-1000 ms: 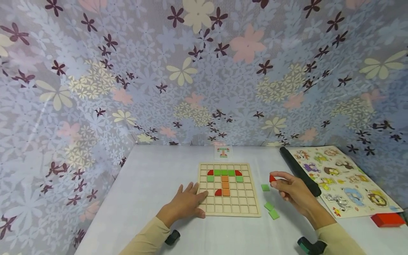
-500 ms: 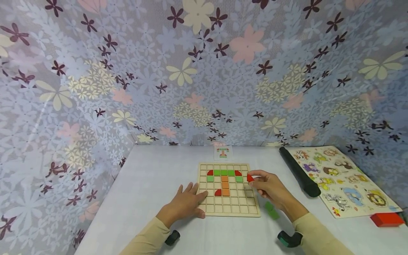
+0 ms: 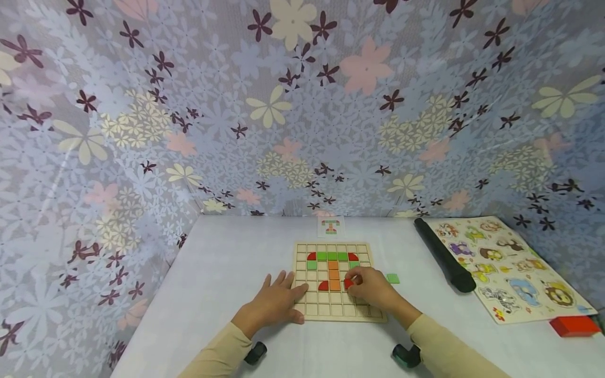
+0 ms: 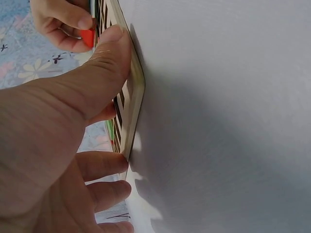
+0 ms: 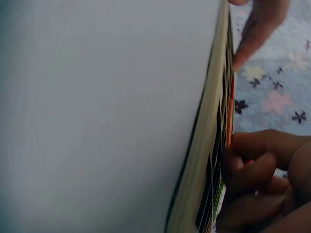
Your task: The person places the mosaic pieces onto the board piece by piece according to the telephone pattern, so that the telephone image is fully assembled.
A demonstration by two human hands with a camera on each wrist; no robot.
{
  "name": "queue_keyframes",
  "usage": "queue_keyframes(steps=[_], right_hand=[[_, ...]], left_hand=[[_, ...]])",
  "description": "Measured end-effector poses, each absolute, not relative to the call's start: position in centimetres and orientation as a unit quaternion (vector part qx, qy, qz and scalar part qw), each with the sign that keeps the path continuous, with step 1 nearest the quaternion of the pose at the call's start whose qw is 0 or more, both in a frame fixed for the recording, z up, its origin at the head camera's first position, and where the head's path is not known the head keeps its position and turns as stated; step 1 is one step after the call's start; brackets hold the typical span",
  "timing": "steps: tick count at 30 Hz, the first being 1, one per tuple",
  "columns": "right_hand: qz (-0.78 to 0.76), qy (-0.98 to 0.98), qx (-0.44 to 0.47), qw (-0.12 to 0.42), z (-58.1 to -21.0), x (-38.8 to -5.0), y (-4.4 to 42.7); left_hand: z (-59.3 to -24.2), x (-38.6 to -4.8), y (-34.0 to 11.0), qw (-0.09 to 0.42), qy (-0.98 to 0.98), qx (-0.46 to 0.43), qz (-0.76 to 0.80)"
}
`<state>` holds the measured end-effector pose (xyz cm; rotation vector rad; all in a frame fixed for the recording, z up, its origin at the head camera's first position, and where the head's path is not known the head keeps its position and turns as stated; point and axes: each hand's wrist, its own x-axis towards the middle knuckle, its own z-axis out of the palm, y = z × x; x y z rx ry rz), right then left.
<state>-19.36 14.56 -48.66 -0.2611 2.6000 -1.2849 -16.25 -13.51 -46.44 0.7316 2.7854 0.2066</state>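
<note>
In the head view a wooden grid board [image 3: 314, 312] lies on the white table. Set in its cells are green tiles [image 3: 332, 255], orange tiles [image 3: 334, 275] and a red quarter-round tile [image 3: 323, 285]. My left hand [image 3: 274, 302] rests at the board's left edge, fingers spread; in the left wrist view its thumb [image 4: 109, 53] lies on the frame. My right hand [image 3: 373, 287] pinches another red quarter-round tile [image 3: 348, 284] at a cell right of the lowest orange tile. Whether that tile is fully seated cannot be told. The right wrist view largely hides it behind fingers.
Behind the board lies a small pattern card [image 3: 331, 227]. One loose green tile [image 3: 393, 278] sits right of the board. Farther right are a black rod-like object [image 3: 444, 257], an animal picture board [image 3: 512, 273] and a red block [image 3: 574, 326]. A floral cloth [image 3: 302, 131] hangs behind.
My right hand has carried the red tile leftward from beside the board onto its grid. The right hand and forearm now cover two loose green tiles. My left hand has stayed put.
</note>
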Motion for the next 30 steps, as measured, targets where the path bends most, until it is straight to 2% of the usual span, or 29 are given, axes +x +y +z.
queue_keyframes(steps=[6,14,23,30], right_hand=[[-0.372,0.920,-0.089,0.080,-48.8,-19.0,13.7],[-0.369,0.923,-0.073,0.086,-47.7,-18.7,14.3],[-0.485,0.873,-0.033,0.039,-44.9,-21.1,20.3],[-0.520,0.849,0.030,0.086,-45.5,-21.4,24.2]], left_hand=[[-46.5,-16.2,-13.5,0.129,0.956,0.254,0.074],[-46.3,-16.3,-13.4,0.125,0.956,0.255,0.075],[-46.2,-16.3,-13.5,0.136,0.959,0.241,0.068],[-46.4,-16.3,-13.4,0.137,0.959,0.239,0.072]])
